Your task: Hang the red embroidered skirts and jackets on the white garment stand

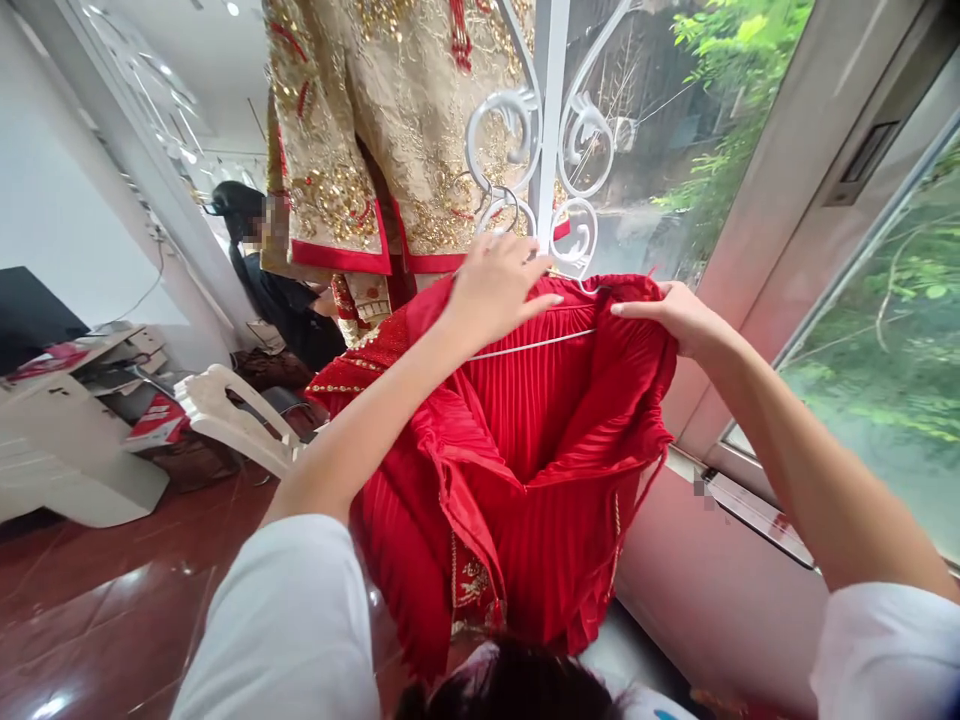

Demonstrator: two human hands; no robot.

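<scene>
A red pleated skirt (pixel 525 450) with gold trim hangs in front of me on a thin white hanger (pixel 525 346). My left hand (pixel 495 290) lies on top of the waistband, fingers curled over the fabric and the hanger. My right hand (pixel 671 315) pinches the right end of the waistband. The skirt hangs open, showing its pleated inside. Behind it a gold embroidered robe (pixel 375 130) with red borders hangs from a white scrolled metal rack (pixel 547 150).
A window (pixel 885 330) with a ledge runs along the right. A person in black (pixel 277 290) sits at the back left. A white plastic chair (pixel 232 415) and a white desk (pixel 67 430) stand on the glossy dark red floor (pixel 112 610).
</scene>
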